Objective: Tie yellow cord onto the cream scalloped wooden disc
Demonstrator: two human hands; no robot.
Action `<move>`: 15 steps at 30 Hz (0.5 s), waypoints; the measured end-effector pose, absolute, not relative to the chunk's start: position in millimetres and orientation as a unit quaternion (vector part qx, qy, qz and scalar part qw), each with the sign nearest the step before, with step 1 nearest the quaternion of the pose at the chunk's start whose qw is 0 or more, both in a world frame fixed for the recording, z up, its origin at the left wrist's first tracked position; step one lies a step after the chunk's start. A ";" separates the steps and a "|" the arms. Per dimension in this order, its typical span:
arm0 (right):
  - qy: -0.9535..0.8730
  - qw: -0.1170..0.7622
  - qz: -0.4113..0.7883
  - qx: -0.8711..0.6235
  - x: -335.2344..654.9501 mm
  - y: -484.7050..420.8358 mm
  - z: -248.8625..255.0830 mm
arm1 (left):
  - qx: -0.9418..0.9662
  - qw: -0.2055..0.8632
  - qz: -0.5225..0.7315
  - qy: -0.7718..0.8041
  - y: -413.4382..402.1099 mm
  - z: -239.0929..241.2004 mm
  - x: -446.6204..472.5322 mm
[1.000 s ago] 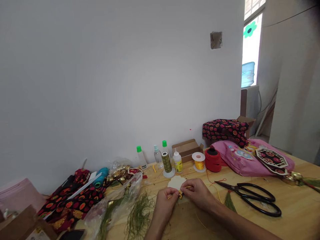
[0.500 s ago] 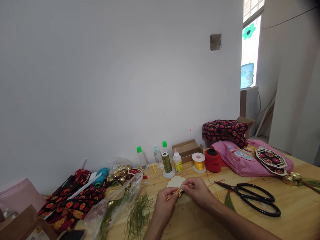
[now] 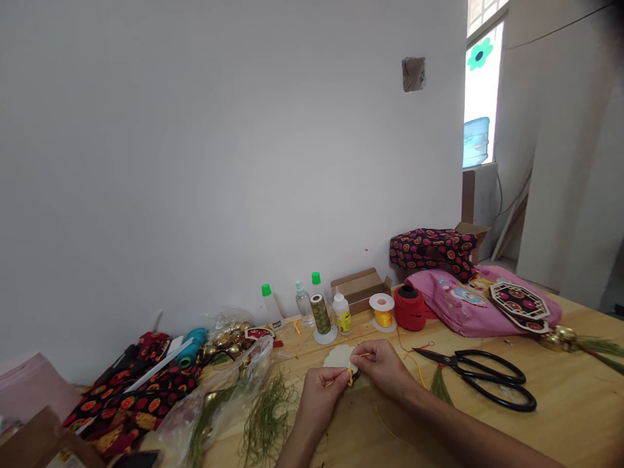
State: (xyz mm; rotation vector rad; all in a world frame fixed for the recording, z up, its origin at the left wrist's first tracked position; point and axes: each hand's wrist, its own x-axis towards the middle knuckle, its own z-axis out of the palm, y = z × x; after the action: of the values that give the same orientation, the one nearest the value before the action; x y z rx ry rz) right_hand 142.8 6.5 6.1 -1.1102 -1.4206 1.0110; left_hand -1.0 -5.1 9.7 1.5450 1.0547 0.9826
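My left hand (image 3: 319, 391) pinches a knotted yellow cord (image 3: 350, 376) between thumb and forefinger. From the right, my right hand (image 3: 381, 367) is closed on another stretch of the same cord, close to the knot. A small dark piece shows beside the knot, too small to name. Behind my fingers lies a pale scalloped card (image 3: 338, 359), partly covered by them. A loose yellow strand runs over the wood to the right of my right hand.
Black-handled scissors (image 3: 482, 376) and a green tassel (image 3: 441, 386) lie to the right. Behind stand a yellow cord spool (image 3: 383, 317), red ribbon roll (image 3: 408, 311), glue bottle (image 3: 342, 316) and olive thread cone (image 3: 320, 316). Loose green threads (image 3: 268, 416) spread on the left.
The view has shifted slightly, so the table things appear a little further left and up. My right hand has moved slightly against the knot; both hands keep their hold on the cord.
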 end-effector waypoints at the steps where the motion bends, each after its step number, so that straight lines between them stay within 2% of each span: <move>1: -0.585 0.515 0.420 -0.465 142.7 6.2 7.0 | 0.627 0.500 0.412 0.433 -4.3 9.2 -1.2; 6: -0.590 0.522 0.421 -0.449 140.9 2.7 10.0 | 0.602 0.507 0.434 0.438 -1.3 8.3 -3.2; 15: -0.625 0.481 0.434 -0.435 143.5 4.1 4.4 | 0.640 0.437 0.421 0.471 -4.5 10.9 -5.1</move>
State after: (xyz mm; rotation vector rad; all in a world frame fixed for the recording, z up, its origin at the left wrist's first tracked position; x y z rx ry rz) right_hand 143.5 4.1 4.4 -1.0616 -1.5248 1.0583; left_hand -5.1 -4.5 10.9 1.5926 1.1720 1.0467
